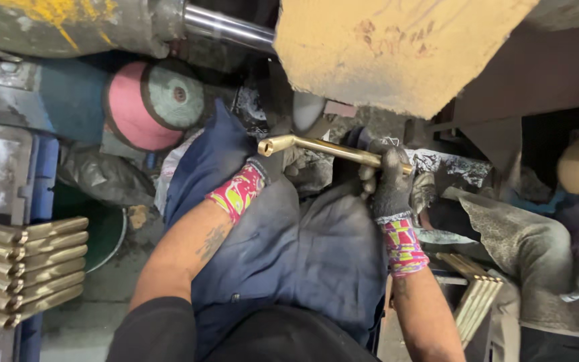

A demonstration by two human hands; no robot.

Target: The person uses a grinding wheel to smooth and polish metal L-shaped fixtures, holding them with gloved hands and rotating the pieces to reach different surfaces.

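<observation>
Got both gloved hands on this brass handle (333, 149), an L-shaped bar. Its long axis runs across me, between the two grips. My right hand (391, 181) is closed tight around the straight end; my left hand (273, 164) is wrapped under the bent end, fingers curled shut on it. The big buffing wheel (397, 50) sits just above the bar, very close. Stack of same brass pieces (28, 268) well off below-left of my left grip, more (477, 295) below my right.
</observation>
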